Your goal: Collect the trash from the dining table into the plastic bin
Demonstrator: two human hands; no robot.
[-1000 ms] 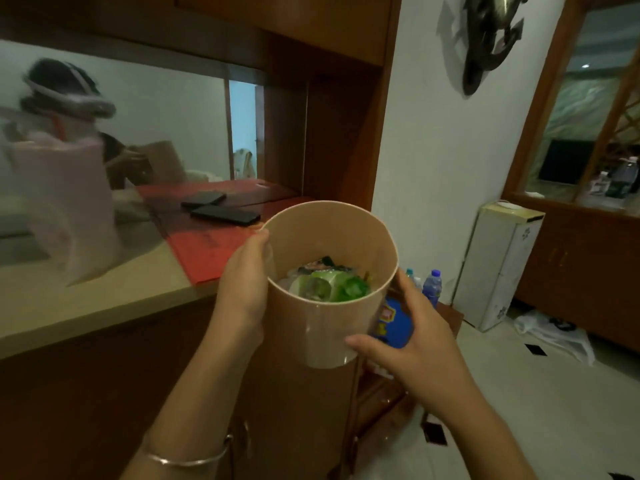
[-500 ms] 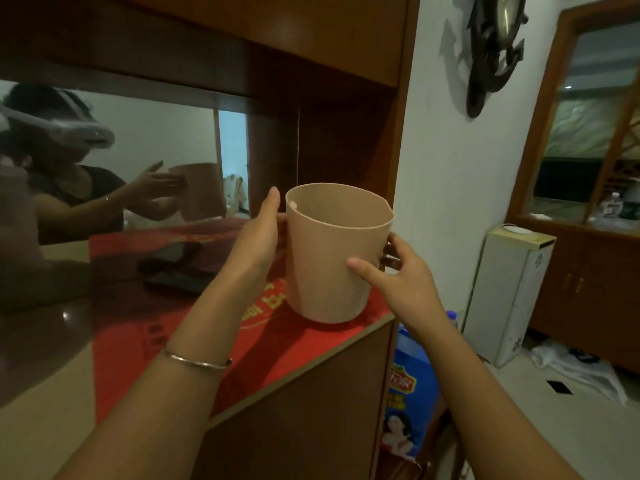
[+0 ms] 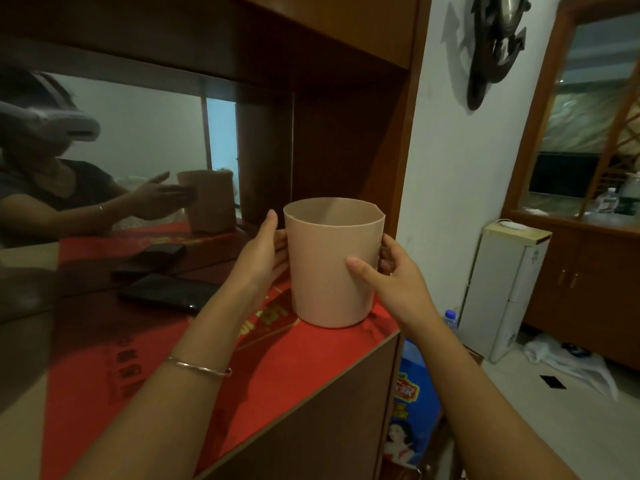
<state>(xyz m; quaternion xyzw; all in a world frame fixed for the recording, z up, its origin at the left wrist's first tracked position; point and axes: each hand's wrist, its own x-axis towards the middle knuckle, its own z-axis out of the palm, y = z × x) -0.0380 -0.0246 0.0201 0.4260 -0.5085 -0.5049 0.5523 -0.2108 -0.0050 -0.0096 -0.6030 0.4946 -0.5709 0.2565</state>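
Beige plastic bin (image 3: 330, 268), upright, open-topped, standing on red-covered cabinet top (image 3: 294, 358)

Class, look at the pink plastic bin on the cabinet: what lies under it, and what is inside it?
The plastic bin, held between left hand and right hand, stands on a red cloth with gold lettering. Only the bare inner wall near the rim shows; the contents are hidden.

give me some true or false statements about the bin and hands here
1. The bin stands upright on the red cloth. True.
2. Only the right hand touches the bin. False: the left hand is on its other side too.
3. A black phone lies left of the bin. True.
4. The bin sits on the floor. False: it is on the cabinet top.
5. The left wrist wears a bracelet. True.
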